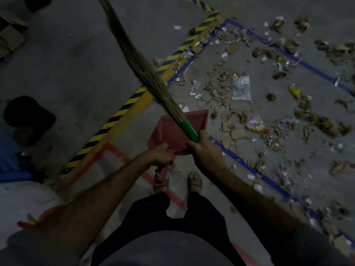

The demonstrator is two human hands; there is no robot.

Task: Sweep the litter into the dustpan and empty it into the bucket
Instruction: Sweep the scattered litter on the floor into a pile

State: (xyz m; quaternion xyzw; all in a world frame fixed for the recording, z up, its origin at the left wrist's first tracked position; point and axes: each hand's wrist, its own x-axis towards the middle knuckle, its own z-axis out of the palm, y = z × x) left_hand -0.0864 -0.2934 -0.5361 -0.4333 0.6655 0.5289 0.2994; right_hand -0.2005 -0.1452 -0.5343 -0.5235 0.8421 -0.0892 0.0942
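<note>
Pretty dim shot, so some stuff is hard to make out. Far left of the frame there's a dark round thing (28,114) on the grey floor (80,60), could be the bucket but honestly can't tell. Just below it, at the left edge, is something blue (11,160).

A yellow-and-black hazard stripe (119,114) runs diagonally from lower left up to the top middle, with a red tape line (115,150) near its lower end.

Around the middle, the left hand (163,153) is curled round the handle end of the red dustpan (172,131), and the pan sits tilted out in front of the person, above their sandalled feet (195,180).

The right hand (205,150) is wrapped round the green handle (189,129) of the broom (134,60), right beside the dustpan. The broom's long straw bristles point up and to the left, running clear to the top edge of the frame, across the hazard stripe.

Right half of the frame is where the litter (269,104) is: bits of cardboard, dry brown scraps, paper shreds, a clear plastic bag (241,89), some colourful wrappers. It's scattered all over the floor, mostly inside a blue tape outline (249,169), from the upper right down to the lower right
</note>
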